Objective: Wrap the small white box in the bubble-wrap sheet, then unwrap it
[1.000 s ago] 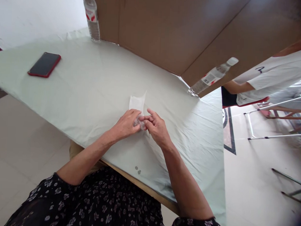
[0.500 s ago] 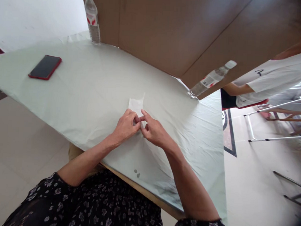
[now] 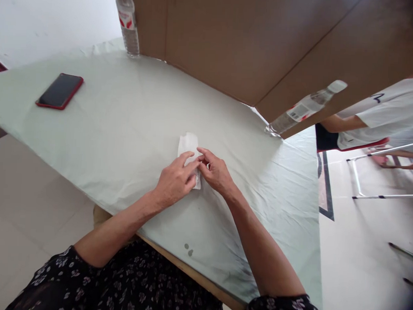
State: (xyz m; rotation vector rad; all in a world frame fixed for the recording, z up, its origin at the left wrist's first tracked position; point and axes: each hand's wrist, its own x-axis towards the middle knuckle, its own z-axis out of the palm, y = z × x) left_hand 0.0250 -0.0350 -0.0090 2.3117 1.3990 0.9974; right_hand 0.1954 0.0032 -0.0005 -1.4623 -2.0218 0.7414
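Two-handed over a white packet, lying on the cloth-covered desk. With left grip spread loosely across it and right grip curled in, meeting left's tips; cannot tell whether pinching any of it. Could skid if pushed sideways, being light-looking and loosely held; could tear from an uneven pull, or be mispinched with so much hidden

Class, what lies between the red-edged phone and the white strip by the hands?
Just pale green tablecloth between the phone and the white strip, seen in the head view.
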